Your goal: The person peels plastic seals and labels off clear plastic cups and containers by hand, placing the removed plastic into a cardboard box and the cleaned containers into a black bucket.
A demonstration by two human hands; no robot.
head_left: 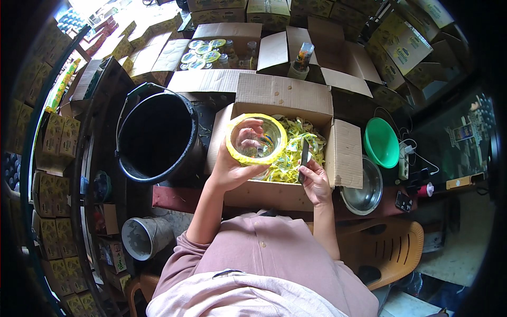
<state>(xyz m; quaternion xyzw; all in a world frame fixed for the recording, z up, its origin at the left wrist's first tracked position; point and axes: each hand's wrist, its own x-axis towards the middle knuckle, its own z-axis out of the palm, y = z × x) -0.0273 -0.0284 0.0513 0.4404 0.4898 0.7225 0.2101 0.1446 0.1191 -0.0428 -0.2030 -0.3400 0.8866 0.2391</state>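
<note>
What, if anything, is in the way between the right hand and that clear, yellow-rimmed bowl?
Nothing visible blocks the gap. The right hand holds a dark blade-like tool to the right of the clear bowl in the left hand; yellow strips show beyond the gap, in the open cardboard box.

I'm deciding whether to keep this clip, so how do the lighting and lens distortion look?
Head view: glare washes out some upper-left cartons; head view: shadow blackens the inside of the bucket; head view: fisheye bends the shelf post; head view: the left hand and bowl look fairly sharp.
</note>
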